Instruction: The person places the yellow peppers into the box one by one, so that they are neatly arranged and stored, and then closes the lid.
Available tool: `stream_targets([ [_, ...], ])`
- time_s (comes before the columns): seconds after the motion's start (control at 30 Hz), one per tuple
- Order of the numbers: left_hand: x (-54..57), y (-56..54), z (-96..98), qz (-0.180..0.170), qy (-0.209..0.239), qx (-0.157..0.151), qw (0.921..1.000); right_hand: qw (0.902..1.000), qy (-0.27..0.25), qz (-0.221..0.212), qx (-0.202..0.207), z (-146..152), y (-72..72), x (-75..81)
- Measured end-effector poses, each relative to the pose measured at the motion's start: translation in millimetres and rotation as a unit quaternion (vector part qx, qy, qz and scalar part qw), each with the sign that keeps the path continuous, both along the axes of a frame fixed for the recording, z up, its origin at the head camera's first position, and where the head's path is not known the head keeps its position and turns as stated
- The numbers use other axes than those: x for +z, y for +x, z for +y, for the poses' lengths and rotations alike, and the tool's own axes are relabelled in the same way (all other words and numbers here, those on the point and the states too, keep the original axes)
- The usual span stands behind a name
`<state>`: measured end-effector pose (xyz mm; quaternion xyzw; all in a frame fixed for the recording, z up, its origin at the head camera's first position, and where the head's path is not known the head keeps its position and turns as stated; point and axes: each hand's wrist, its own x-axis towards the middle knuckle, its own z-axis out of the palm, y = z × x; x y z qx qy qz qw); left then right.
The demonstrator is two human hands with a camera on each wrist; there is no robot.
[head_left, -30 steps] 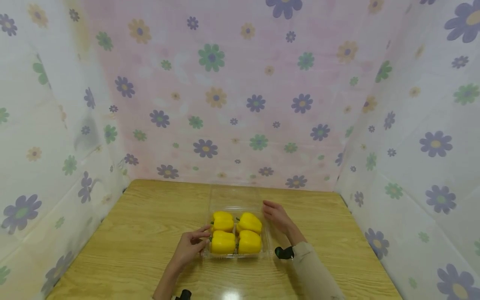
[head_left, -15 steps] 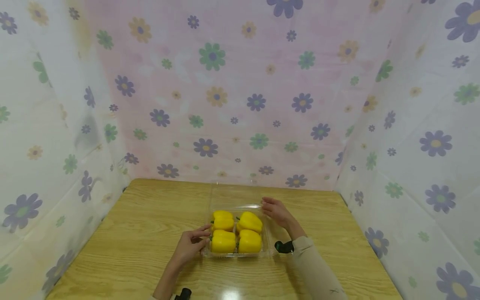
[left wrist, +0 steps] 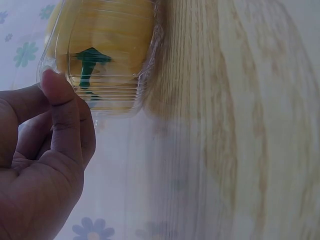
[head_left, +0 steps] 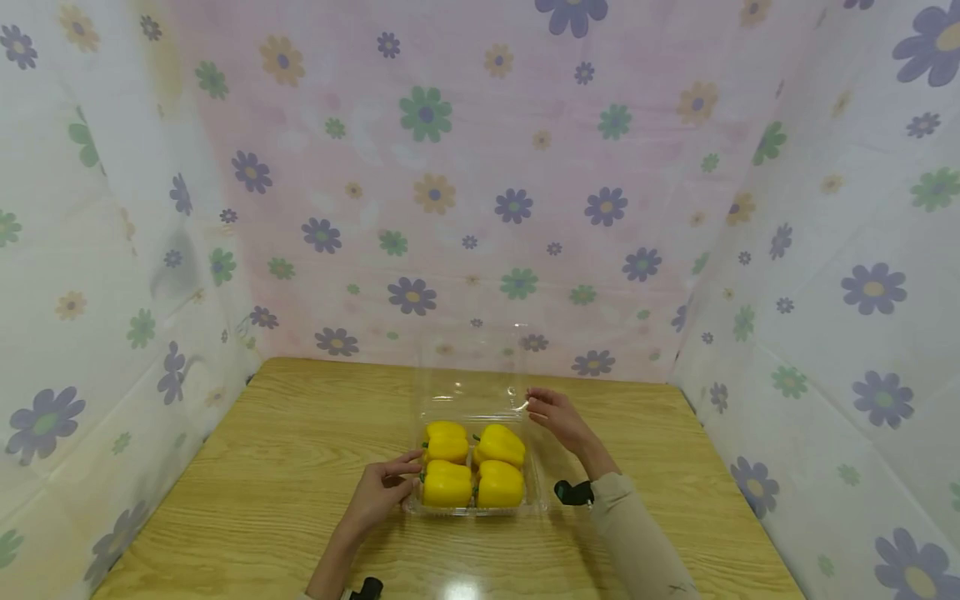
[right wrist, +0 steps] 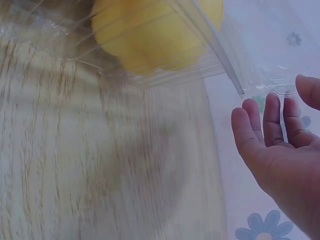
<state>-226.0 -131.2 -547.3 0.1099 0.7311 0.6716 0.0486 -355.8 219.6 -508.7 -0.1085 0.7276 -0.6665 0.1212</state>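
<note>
A clear plastic clamshell box (head_left: 534, 493) stands on the table with several yellow bell peppers (head_left: 447, 485) in two rows inside. Its hinged lid (head_left: 472, 379) tilts up at the back. My left hand (head_left: 377, 493) is at the box's left side; in the left wrist view the thumb (left wrist: 59, 90) pinches the rim, the other fingers bent behind. A green stem (left wrist: 87, 67) shows through that wall. My right hand (head_left: 561, 422) is by the lid's right edge near the hinge. In the right wrist view its fingers (right wrist: 272, 117) are loosely extended, thumb apart, fingertips right at the clear plastic.
The wood-grain table (head_left: 285, 467) carries the box near its middle. Flower-print cloth (head_left: 480, 208) hangs behind and on both sides, close to the table's back edge. Black wrist-worn devices (head_left: 573, 493) sit near both hands, and a beige sleeve (head_left: 637, 542) covers the right forearm.
The lid has swung from lying low behind the box to a steeper, raised tilt. My right hand has shifted slightly up and away with it; the left hand and peppers have stayed put.
</note>
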Motion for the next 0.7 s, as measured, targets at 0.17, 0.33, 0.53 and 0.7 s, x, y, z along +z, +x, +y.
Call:
stream_targets([
  [0.17, 1.0, -0.2, 0.1, -0.008, 0.0, -0.003, 1.0, 0.9995, 0.01, 0.027, -0.011, -0.6, 2.8, 3.0],
  [0.33, 2.5, 0.8, -0.4, -0.009, 0.0, -0.006, 0.9999, 0.9984, 0.017, 0.045, -0.03, -2.2, 3.4, 2.1],
  [0.53, 1.8, 1.1, -0.1, -0.013, 0.004, -0.01, 0.9999, 0.995, 0.005, 0.074, -0.066, -6.9, 3.0, 5.1],
  [0.7, 2.2, 1.5, -0.2, -0.017, 0.017, -0.017, 0.9996, 0.9928, -0.019, 0.083, -0.084, -12.1, 3.7, 19.4],
])
